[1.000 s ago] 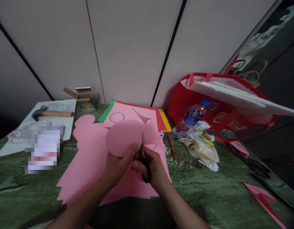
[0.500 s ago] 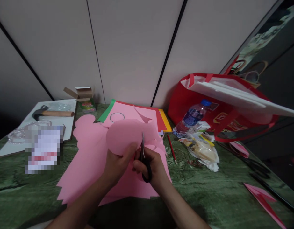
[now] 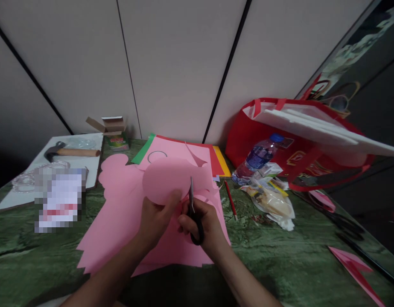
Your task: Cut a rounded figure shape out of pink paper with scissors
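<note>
A piece of pink paper (image 3: pixel 163 179) with a rounded left edge is pinched in my left hand (image 3: pixel 156 217), thumb on top and fingers beneath. My right hand (image 3: pixel 205 219) is closed round the black handles of a pair of scissors (image 3: pixel 197 226). Their blades point away from me and lie against the paper's right part, close to my left thumb. Below both hands spread large pink sheets (image 3: pixel 120 230) with scalloped and jagged edges. Behind the held paper, another pink sheet (image 3: pixel 171 147) carries a dark ring outline, partly covered.
Right of the sheets lie a red pencil (image 3: pixel 230 199), a water bottle (image 3: pixel 257 157), a plastic food packet (image 3: pixel 272 198) and a red bag (image 3: pixel 244 132). At left, a hammer (image 3: pixel 75 152) rests on a white board (image 3: pixel 92 164) near an opened small box (image 3: pixel 116 138).
The held paper has tilted and shifted slightly, its curled right part turning a little. My left thumb has moved a touch upward; the scissors stay almost in place.
</note>
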Demonstrator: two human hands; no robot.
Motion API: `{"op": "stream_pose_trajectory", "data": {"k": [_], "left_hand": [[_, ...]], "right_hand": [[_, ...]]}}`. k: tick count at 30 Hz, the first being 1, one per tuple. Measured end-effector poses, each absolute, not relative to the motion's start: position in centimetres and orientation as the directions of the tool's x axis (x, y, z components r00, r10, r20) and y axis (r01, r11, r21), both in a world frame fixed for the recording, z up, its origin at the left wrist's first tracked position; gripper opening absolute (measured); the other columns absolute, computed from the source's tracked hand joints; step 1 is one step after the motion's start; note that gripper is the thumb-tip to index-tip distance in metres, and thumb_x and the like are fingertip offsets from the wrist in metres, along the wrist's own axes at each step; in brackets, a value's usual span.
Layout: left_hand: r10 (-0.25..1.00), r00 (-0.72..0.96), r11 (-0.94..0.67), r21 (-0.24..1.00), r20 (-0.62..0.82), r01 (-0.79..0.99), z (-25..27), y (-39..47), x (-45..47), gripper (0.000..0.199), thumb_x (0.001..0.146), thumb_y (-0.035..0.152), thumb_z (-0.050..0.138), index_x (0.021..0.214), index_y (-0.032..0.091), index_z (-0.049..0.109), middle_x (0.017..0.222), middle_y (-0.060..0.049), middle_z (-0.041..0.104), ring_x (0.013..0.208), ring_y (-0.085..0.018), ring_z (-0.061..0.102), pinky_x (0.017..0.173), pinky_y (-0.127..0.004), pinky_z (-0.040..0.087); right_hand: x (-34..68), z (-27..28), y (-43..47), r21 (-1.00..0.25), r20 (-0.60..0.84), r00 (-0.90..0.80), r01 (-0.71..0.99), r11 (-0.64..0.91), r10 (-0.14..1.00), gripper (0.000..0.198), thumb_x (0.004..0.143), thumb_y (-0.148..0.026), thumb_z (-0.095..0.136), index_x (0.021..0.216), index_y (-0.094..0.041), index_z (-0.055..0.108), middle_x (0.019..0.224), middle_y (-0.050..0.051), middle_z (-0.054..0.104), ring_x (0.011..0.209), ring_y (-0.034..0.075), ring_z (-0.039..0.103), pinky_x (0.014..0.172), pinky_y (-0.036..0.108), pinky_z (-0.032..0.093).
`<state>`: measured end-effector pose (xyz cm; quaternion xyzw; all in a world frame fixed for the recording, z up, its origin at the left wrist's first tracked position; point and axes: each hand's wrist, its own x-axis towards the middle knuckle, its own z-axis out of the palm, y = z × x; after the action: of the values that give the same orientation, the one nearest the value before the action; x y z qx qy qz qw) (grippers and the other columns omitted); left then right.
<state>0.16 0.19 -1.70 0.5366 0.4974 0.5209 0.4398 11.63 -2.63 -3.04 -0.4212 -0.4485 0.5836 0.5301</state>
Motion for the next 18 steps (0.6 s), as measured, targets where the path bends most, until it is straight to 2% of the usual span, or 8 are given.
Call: {"op": "stream_pose_trajectory", "data": {"k": [5, 10, 13, 18], "left_hand": [[0.982, -0.144, -0.113, 0.989, 0.126, 0.099, -1.96, 0.29, 0.09, 0.037, 0.072, 0.034, 0.06, 0.043, 0.018, 0.046, 0.038, 0.005, 0.044, 0.038, -0.008, 0.044, 0.034, -0.017, 0.035], [0.99, -0.131, -0.049, 0.997, 0.057, 0.065, -1.52, 0.12, 0.41, 0.028, 0.069, 0.038, 0.062, 0.051, 0.017, 0.055, 0.043, 0.003, 0.055, 0.041, -0.012, 0.053, 0.038, -0.02, 0.042], [0.995, -0.095, 0.008, 0.999, -0.003, 0.052, -1.2, -0.07, 0.65, 0.029, 0.067, 0.036, 0.063, 0.047, 0.018, 0.053, 0.039, 0.003, 0.053, 0.039, -0.013, 0.052, 0.037, -0.022, 0.043], [0.995, -0.073, 0.076, 0.997, -0.074, 0.033, -1.16, -0.41, 0.82, 0.019, 0.065, 0.035, 0.068, 0.063, 0.016, 0.064, 0.062, -0.001, 0.068, 0.062, -0.017, 0.065, 0.053, -0.022, 0.052]], "right_hand": [[11.44, -3.54, -2.79, -0.968, -0.019, -0.088, -0.248, -0.04, 0.996, 0.018, 0.065, -0.024, 0.067, 0.062, -0.018, 0.05, 0.043, -0.008, 0.049, 0.04, 0.008, 0.047, 0.037, 0.017, 0.032], [11.19, -2.96, -2.97, -0.975, -0.027, -0.133, -0.216, -0.056, 0.991, 0.025, 0.063, -0.031, 0.071, 0.061, -0.018, 0.049, 0.045, -0.006, 0.05, 0.041, 0.008, 0.046, 0.04, 0.019, 0.035], [11.24, -2.68, -2.8, -0.983, 0.009, -0.109, -0.183, -0.011, 0.994, 0.029, 0.062, -0.035, 0.073, 0.061, -0.018, 0.049, 0.049, -0.006, 0.05, 0.044, 0.008, 0.045, 0.043, 0.021, 0.035], [11.69, -3.07, -2.45, -0.983, 0.091, -0.053, -0.165, 0.081, 0.994, 0.032, 0.061, -0.037, 0.075, 0.067, -0.018, 0.051, 0.054, -0.007, 0.044, 0.049, 0.008, 0.036, 0.044, 0.021, 0.031]]}}
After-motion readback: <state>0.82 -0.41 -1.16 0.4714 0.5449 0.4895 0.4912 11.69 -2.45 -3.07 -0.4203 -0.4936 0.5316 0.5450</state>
